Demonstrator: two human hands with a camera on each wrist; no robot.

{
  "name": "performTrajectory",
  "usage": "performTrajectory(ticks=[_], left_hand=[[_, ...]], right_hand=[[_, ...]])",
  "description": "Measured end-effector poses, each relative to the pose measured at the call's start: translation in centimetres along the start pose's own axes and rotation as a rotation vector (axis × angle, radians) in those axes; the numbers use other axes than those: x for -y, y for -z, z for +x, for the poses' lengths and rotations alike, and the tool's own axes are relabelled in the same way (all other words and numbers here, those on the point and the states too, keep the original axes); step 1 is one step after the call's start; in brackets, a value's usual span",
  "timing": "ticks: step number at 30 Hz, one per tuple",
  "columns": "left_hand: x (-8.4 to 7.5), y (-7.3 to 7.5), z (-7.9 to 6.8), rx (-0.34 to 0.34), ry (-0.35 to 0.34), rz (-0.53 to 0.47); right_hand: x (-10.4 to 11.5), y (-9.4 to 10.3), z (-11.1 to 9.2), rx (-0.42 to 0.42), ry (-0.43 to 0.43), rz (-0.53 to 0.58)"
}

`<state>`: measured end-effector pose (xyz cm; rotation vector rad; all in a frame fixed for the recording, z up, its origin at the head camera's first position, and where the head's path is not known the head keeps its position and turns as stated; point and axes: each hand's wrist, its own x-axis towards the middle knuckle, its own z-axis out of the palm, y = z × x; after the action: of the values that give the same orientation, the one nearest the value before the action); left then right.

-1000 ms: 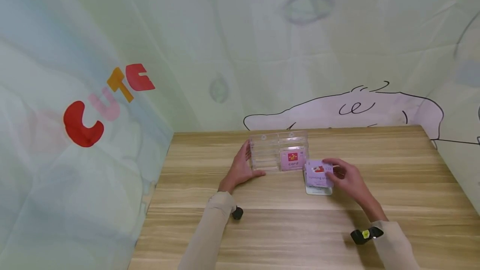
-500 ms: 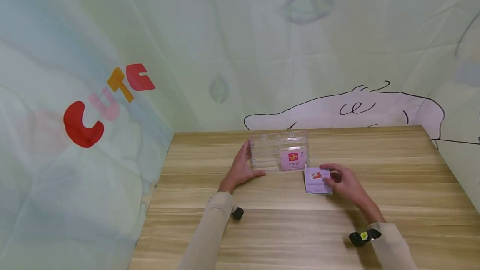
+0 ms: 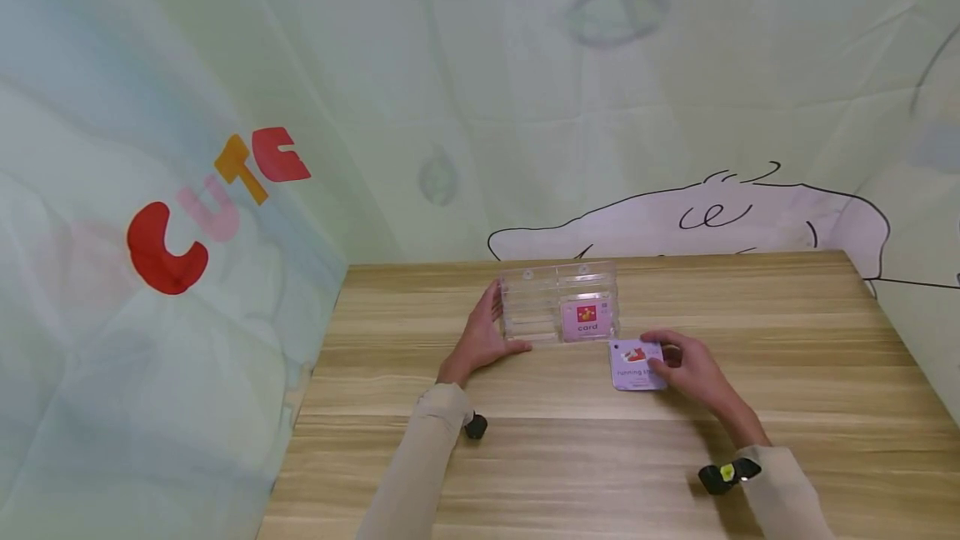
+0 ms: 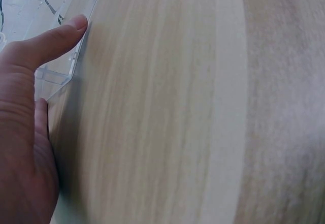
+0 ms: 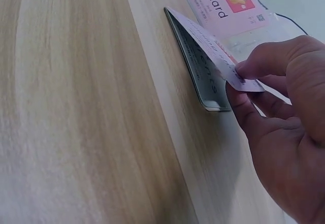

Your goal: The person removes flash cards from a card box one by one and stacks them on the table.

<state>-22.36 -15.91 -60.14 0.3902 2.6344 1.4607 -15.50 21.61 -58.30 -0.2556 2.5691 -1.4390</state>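
At the back of the table, a clear plastic card holder (image 3: 531,311) with stepped slots stands upright. My left hand (image 3: 483,336) grips its left end, thumb at the front lower edge and fingers round the side. A pink card (image 3: 586,320) printed "card" sits in its lower right slot. My right hand (image 3: 688,365) pinches a purple card (image 3: 632,367) with a red running shoe on it, thumb on its face. In the right wrist view that card tilts up over a pale green card (image 5: 199,76) on the table, meeting it at the far corner.
The wood-grain table (image 3: 570,465) reaches back to a pale fabric backdrop (image 3: 480,107) with line drawings. Coloured letters (image 3: 167,250) show on the left side of the backdrop.
My right hand has brought the purple card down and slightly toward me, so it now covers the pale green card in the head view. The left hand and the holder have stayed put.
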Motion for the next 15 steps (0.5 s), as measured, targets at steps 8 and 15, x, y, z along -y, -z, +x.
performTrajectory(ticks=[8, 15], left_hand=[[0.1, 0.0, 0.01, -0.005, -0.01, -0.008], [0.11, -0.04, 0.03, -0.009, -0.009, -0.002]], right_hand=[[-0.23, -0.33, 0.19, -0.021, 0.035, -0.072], [-0.06, -0.51, 0.2, -0.038, 0.079, -0.102]])
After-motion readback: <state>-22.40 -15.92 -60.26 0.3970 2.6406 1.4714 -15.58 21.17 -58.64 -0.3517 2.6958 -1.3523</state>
